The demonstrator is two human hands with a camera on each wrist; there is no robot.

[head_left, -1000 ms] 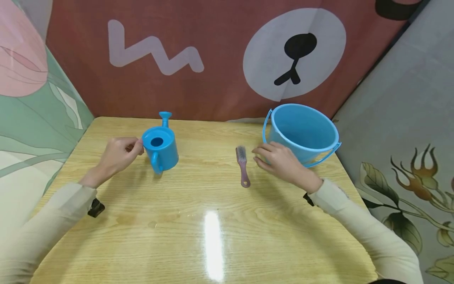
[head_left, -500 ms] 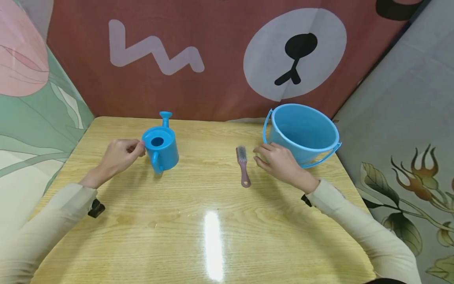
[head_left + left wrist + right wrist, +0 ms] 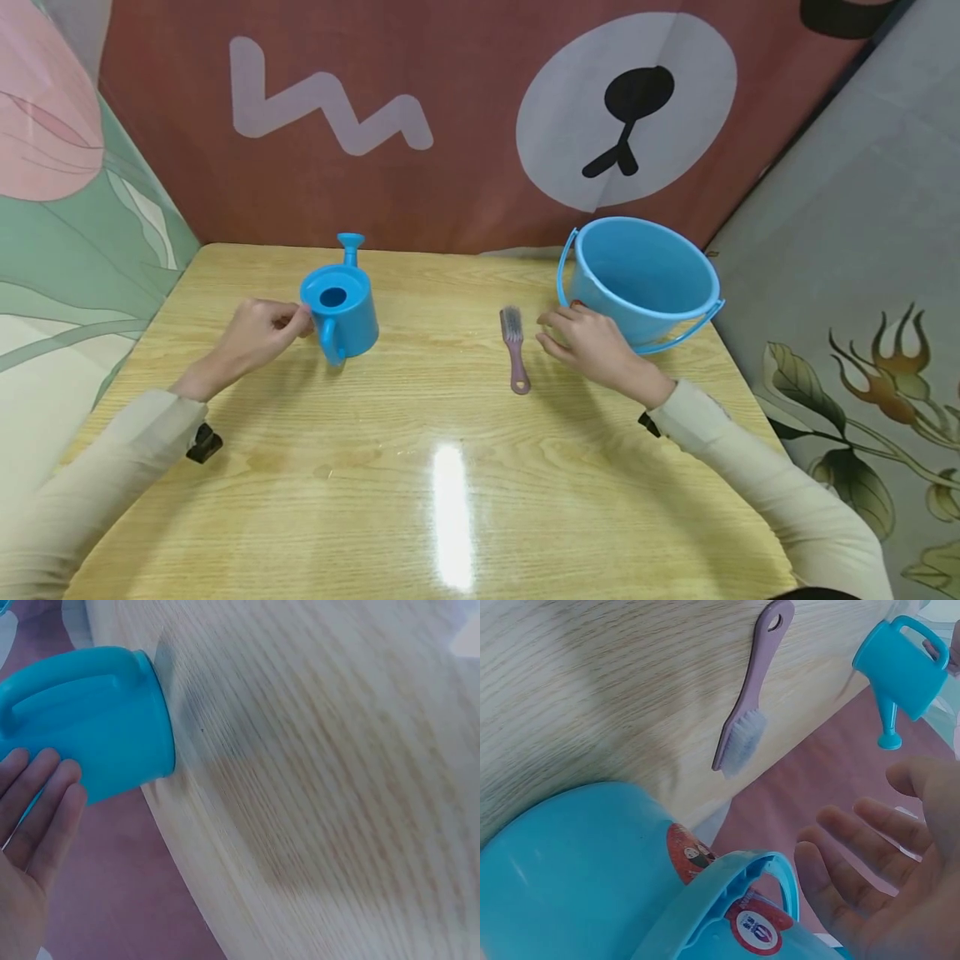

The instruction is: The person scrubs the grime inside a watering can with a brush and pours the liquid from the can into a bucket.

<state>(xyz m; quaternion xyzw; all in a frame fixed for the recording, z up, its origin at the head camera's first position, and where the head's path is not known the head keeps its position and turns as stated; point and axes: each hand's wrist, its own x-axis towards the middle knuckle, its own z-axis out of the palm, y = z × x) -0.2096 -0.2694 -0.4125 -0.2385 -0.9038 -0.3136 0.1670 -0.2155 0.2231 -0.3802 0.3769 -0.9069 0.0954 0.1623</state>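
A blue toy watering can (image 3: 352,321) stands upright on the left part of the table, handle facing me and spout pointing away. My left hand (image 3: 258,333) is at its left side, fingertips right by the wall; in the left wrist view, extended fingers (image 3: 49,802) overlap the can. On the right stands a light blue bucket (image 3: 615,296), its handle hanging down around it. Between my right hand (image 3: 592,346) and the can lies a purple brush (image 3: 516,354), bristles toward the back. The right hand hovers in front of the bucket, fingers loosely bent and holding nothing.
The wooden table (image 3: 360,500) ends at a brown cloth backdrop (image 3: 465,183) with a bear's snout on it. Patterned cloths hang on both sides. In the right wrist view the bucket's side carries a red sticker (image 3: 686,851).
My left hand has shifted slightly down and to the right along the watering can. The right hand has barely moved. The can, brush and bucket stay in place.
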